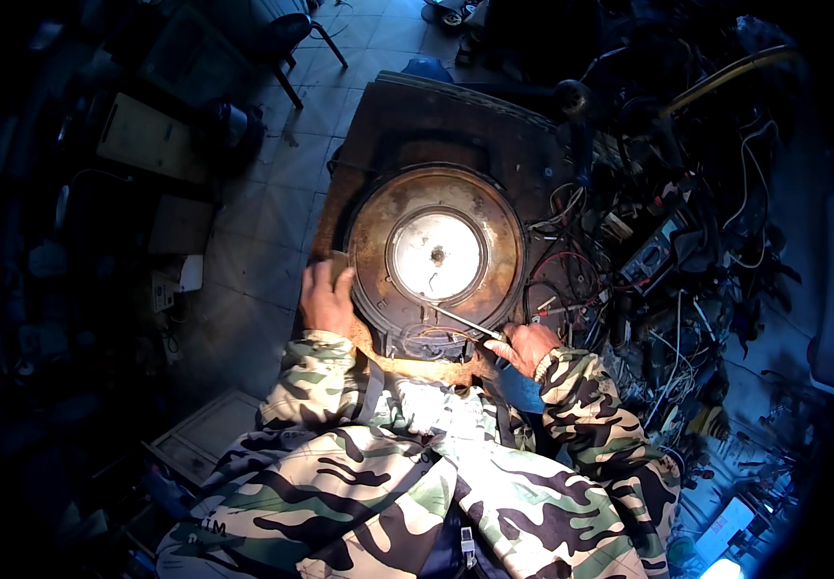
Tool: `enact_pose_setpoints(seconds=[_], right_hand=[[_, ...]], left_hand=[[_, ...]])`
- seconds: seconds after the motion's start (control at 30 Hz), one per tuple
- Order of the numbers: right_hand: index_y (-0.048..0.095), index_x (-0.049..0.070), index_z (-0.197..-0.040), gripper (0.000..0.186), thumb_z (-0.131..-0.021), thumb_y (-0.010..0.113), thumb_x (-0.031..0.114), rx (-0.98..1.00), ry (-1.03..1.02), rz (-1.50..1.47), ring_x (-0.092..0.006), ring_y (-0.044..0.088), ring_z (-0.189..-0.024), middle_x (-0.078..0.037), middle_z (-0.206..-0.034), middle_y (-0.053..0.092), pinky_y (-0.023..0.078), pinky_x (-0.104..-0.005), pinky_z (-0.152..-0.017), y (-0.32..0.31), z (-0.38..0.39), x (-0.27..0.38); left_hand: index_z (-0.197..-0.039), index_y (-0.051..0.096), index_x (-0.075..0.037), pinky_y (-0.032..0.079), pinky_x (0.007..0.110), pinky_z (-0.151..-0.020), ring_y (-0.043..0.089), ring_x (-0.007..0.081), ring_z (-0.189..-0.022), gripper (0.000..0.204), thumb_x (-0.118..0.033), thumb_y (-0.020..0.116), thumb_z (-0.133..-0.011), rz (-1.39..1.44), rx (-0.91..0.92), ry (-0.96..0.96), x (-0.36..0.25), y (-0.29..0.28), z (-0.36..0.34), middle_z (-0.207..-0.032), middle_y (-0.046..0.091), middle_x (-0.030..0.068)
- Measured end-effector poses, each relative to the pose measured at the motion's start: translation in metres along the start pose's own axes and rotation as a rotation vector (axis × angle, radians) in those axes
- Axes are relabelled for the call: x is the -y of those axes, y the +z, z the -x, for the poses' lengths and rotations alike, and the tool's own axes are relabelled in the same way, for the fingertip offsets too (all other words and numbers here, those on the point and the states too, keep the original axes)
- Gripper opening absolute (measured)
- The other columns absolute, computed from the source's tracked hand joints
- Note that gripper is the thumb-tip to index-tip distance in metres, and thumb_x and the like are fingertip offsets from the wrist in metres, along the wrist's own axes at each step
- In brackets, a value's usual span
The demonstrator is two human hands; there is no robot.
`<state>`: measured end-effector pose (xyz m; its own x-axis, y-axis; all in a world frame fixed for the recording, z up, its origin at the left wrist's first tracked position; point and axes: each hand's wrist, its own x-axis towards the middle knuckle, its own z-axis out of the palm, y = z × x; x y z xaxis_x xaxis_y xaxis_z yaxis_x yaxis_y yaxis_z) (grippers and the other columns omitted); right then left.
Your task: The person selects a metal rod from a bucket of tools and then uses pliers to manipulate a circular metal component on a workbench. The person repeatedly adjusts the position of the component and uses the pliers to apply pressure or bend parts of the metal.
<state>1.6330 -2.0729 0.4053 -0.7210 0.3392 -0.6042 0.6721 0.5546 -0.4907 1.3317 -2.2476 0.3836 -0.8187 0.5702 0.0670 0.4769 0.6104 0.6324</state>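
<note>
A round, rust-brown metal appliance part (369, 236) lies on the worn bench, with a bright, ringed metal disc (455, 253) and a dark central spot in its middle. At its lower right, my right hand (528, 347) is closed around a screwdriver (460, 319). The thin shaft reaches up and left to the lower edge of the ringed disc; whether its tip touches anything is too small to tell. My left hand (327, 297) rests against the left side of the round part, fingers stretched and thumb apart. Thin wires (436, 340) curl at the near edge.
Brown boards form the bench top (417, 111). To the right lie tangled cables (672, 376), a multimeter (653, 253) and piled tools. Beyond the bench's left side is a tiled floor (272, 212), with a dark chair (287, 43) at the far left.
</note>
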Motion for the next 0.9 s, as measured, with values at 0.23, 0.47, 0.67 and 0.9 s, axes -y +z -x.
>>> enact_pose_setpoints(seconds=[0.23,0.47,0.67,0.9], right_hand=[[0.065,0.0,-0.09,0.065,-0.098,0.049,0.062,-0.007,-0.141,-0.063,-0.0497,0.064,-0.074,-0.028,-0.071,0.063,0.049,-0.0553,-0.065,0.004,-0.006,-0.016],[0.064,-0.002,-0.087,0.067,-0.097,0.049,0.063,0.012,-0.124,-0.075,-0.0499,0.063,-0.075,-0.029,-0.073,0.062,0.049,-0.0546,-0.066,0.007,-0.009,-0.02],[0.067,-0.003,-0.088,0.061,-0.097,0.055,0.056,0.05,-0.089,-0.057,-0.048,0.066,-0.079,-0.028,-0.079,0.065,0.051,-0.0546,-0.071,-0.001,-0.006,-0.008],[0.068,-0.003,-0.09,0.059,-0.098,0.056,0.055,0.024,-0.084,-0.046,-0.0474,0.066,-0.079,-0.028,-0.08,0.066,0.051,-0.0544,-0.071,0.004,-0.006,-0.011]], left_hand=[[-0.112,0.066,-0.002,0.052,0.044,-0.078,0.068,0.0367,-0.09,0.032,-0.029,0.058,-0.098,-0.109,0.765,-0.08,0.008,-0.065,0.013,-0.094,0.071,0.0187],[-0.096,0.064,-0.001,0.052,0.05,-0.074,0.067,0.0442,-0.084,0.021,-0.021,0.059,-0.096,-0.216,0.956,0.072,-0.036,-0.051,0.025,-0.082,0.067,0.0243],[-0.101,0.064,0.001,0.052,0.054,-0.079,0.067,0.0467,-0.09,0.023,-0.019,0.061,-0.092,-0.282,0.973,0.135,-0.03,-0.018,0.023,-0.088,0.068,0.0268],[-0.099,0.066,0.002,0.051,0.047,-0.089,0.062,0.0411,-0.102,0.024,-0.015,0.07,-0.084,-0.201,0.891,0.162,-0.035,-0.011,0.02,-0.103,0.06,0.0227]])
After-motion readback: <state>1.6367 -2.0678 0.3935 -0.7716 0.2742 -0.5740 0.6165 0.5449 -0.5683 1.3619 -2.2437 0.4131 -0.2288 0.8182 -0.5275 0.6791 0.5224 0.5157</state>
